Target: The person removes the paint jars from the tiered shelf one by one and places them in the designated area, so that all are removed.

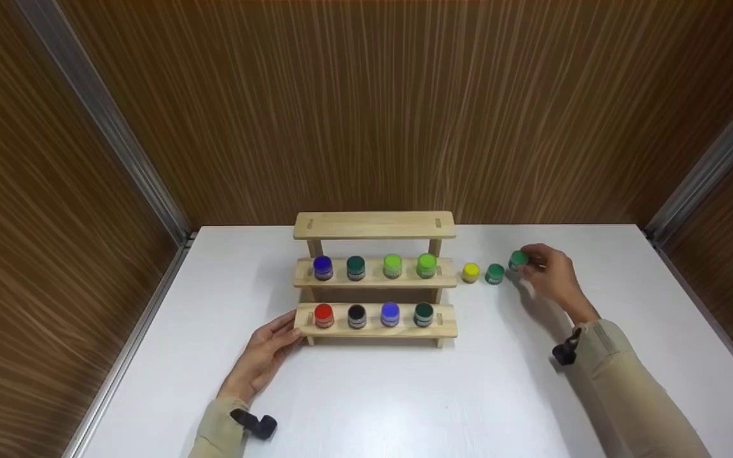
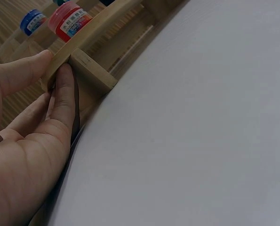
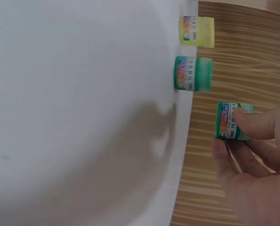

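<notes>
A three-tier wooden rack [image 1: 373, 327] stands on the white table. My left hand [image 1: 266, 356] grips the left end of its lowest shelf, thumb above and fingers underneath, as the left wrist view shows. On that shelf sit red [image 1: 324, 316], black [image 1: 357, 316], violet [image 1: 390, 315] and dark green [image 1: 424, 315] paint jars. To the rack's right, my right hand [image 1: 551, 273] pinches a green paint jar [image 3: 228, 121] between thumb and fingers, held up off the table. Beside it on the table stand another green jar [image 1: 495, 274] and a yellow jar [image 1: 470, 273].
The middle shelf bears a blue jar [image 1: 323, 268], a dark teal jar [image 1: 356, 268] and two light green jars [image 1: 392, 266]. Above it, the top shelf [image 1: 373, 225] is bare. A wood-grain panel [image 1: 366, 114] rises behind the table [image 1: 366, 401], with side panels left and right.
</notes>
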